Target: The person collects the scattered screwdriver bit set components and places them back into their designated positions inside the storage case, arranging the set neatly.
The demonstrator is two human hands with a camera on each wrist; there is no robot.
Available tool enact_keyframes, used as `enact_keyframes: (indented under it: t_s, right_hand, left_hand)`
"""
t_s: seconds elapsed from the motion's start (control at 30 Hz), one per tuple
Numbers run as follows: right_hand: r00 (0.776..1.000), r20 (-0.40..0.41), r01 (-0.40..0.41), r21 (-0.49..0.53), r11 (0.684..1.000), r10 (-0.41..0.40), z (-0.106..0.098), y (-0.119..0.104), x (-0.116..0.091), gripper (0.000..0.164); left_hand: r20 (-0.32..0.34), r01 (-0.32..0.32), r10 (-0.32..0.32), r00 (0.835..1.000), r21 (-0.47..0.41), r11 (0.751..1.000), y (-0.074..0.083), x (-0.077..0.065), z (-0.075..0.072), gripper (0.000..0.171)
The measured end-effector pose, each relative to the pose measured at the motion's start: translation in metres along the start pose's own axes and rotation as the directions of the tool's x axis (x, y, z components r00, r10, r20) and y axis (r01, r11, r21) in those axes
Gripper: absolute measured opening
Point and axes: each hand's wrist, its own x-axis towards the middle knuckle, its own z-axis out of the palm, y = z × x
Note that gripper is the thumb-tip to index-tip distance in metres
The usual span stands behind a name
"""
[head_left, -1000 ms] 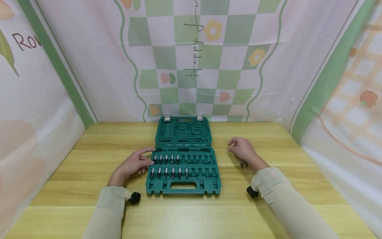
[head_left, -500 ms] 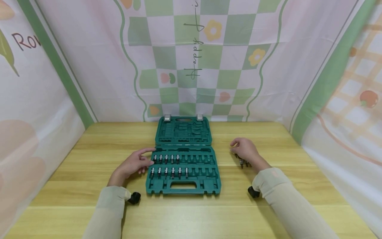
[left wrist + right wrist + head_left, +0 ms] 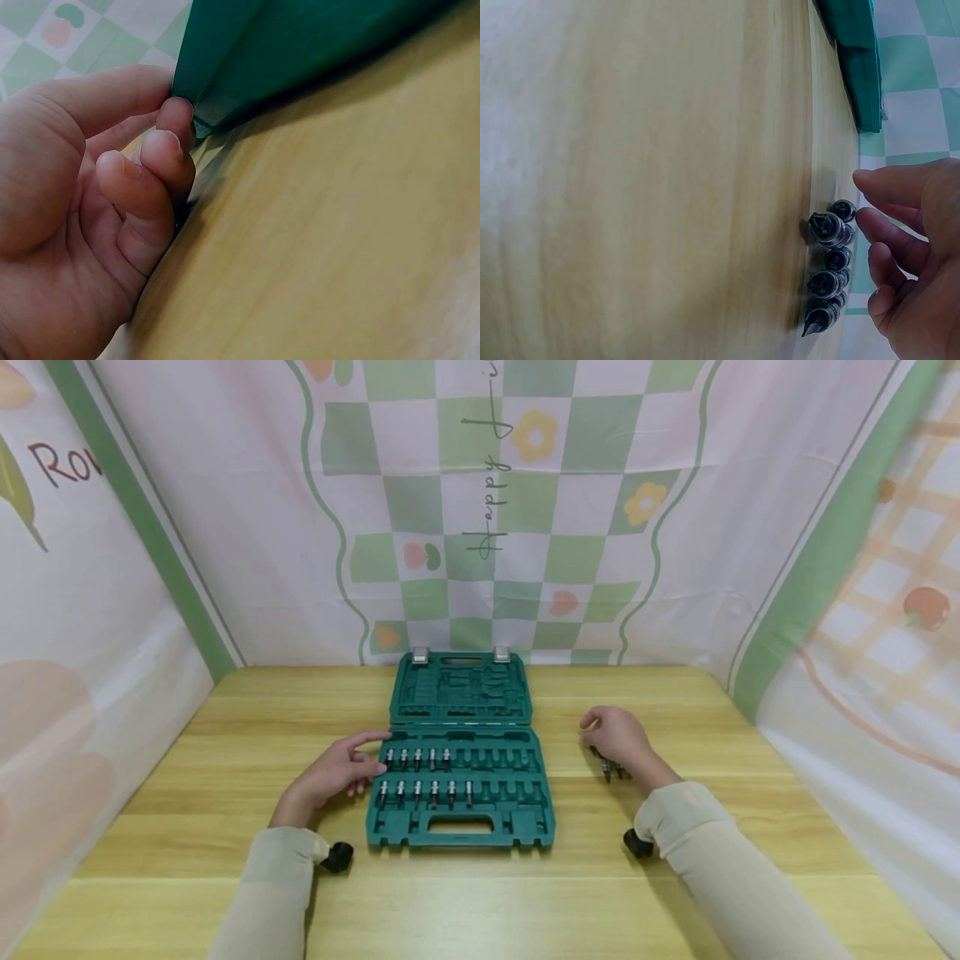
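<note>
A green tool case [image 3: 461, 841] lies unfolded on the table, with two rows of bit sockets [image 3: 417, 790] filling the left part of its slots. At its left rim is my left hand [image 3: 336, 774], index finger stretched to the edge and thumb touching the rim. The left wrist view shows fingertips [image 3: 177, 120] against the case's side wall [image 3: 247, 67]. To the right of the case, my right hand [image 3: 618, 737] hovers close to several loose bit sockets [image 3: 826, 283] standing in a cluster. Its thumb and index finger are apart with nothing between them. In the head view it partly covers the cluster.
The slots [image 3: 500, 792] on the right side of both rows hold nothing. The case's lid [image 3: 461, 689] leans back towards a patterned cloth [image 3: 480, 510] behind the wooden table [image 3: 480, 902]. Cloth also hangs at both sides.
My right hand has shifted slightly to the right and towards the loose bit sockets, more of which now show beneath it. The left hand and the case stay put.
</note>
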Motion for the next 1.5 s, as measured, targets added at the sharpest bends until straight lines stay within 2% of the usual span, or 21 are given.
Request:
enact_keyframes:
  t_s: [0.4, 0.77, 1.07, 1.5]
  right_hand:
    - [1.0, 0.02, 0.004, -0.023, 1.0, -0.003, -0.001, -0.002, -0.001, 0.013]
    - [0.997, 0.078, 0.024, -0.034, 0.999, -0.022, 0.004, -0.01, -0.003, 0.013]
    - [0.996, 0.056, 0.075, -0.07, 0.995, -0.071, 0.007, -0.009, -0.003, 0.007]
    - [0.997, 0.055, 0.054, -0.015, 0.998, -0.053, 0.011, -0.013, -0.001, 0.01]
  left_hand:
    - [-0.005, 0.007, -0.007, 1.0, 0.003, 1.0, -0.001, 0.0, 0.0, 0.058]
    - [-0.006, 0.009, -0.009, 1.0, 0.0, 1.0, -0.001, 0.0, 0.001, 0.058]
    - [-0.002, 0.006, -0.006, 1.0, -0.002, 1.0, -0.001, 0.0, 0.0, 0.057]
    - [-0.005, 0.014, -0.014, 1.0, -0.003, 1.0, 0.0, 0.0, 0.0, 0.057]
